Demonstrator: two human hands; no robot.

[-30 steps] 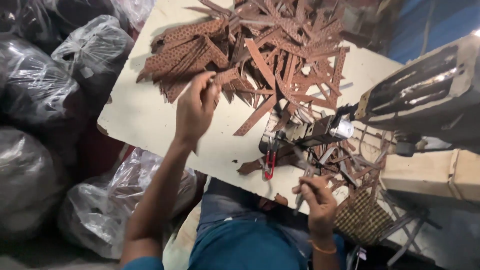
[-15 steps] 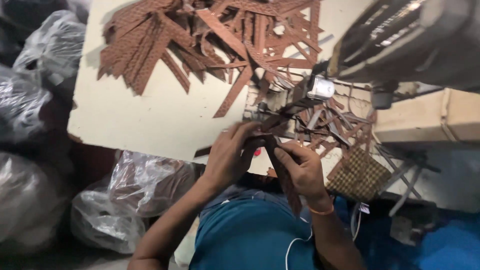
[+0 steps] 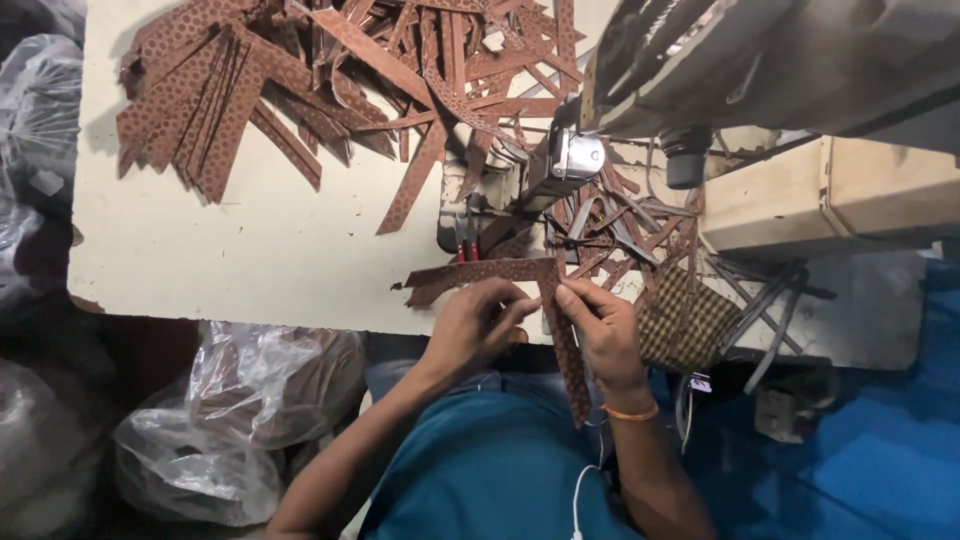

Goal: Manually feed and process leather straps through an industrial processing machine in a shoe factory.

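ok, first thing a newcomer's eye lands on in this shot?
Probably the heap of brown patterned strips spread over the far half of the pale table. Next, at the near edge, the left hand and right hand pinch two such strips joined in a corner, just before the sewing machine at upper right. Clear plastic bags sit below the table.

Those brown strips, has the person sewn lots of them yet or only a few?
Finished pieces cannot be told apart. In hand: the left hand and right hand hold two patterned strips together at a corner, beside the sewing machine. Left: a big pile of loose strips covers the table.
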